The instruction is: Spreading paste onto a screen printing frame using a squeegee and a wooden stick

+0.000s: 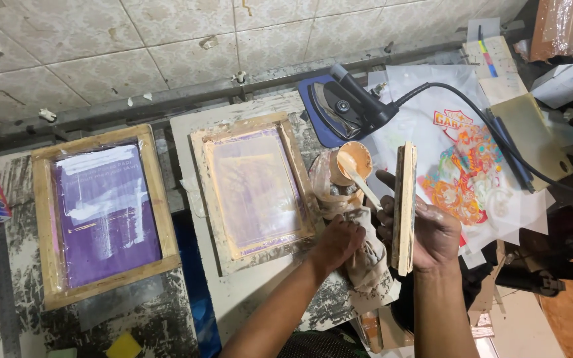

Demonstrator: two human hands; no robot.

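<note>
Take the middle wooden frame (254, 191) as your landmark. Left of it, a narrow strip of bench lies open before the second frame (104, 213). Right of it, the paste cup (354, 161) and iron (351, 106) crowd your way; paper sheets (472, 172) lie beyond.

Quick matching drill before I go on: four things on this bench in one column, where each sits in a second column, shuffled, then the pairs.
Things:
1. wooden squeegee
2. purple-mesh screen frame
3. iron
4. spoon

Places:
A. lying flat at the left of the bench
B. bowl end in the small tub of cream-coloured paste
C. held upright on edge in the right hand
D. resting on a blue pad by the tiled wall, black cord trailing right

Pairs: 1-C, 2-A, 3-D, 4-B. The left hand rests on the cloth-wrapped bundle below the tub.
</note>
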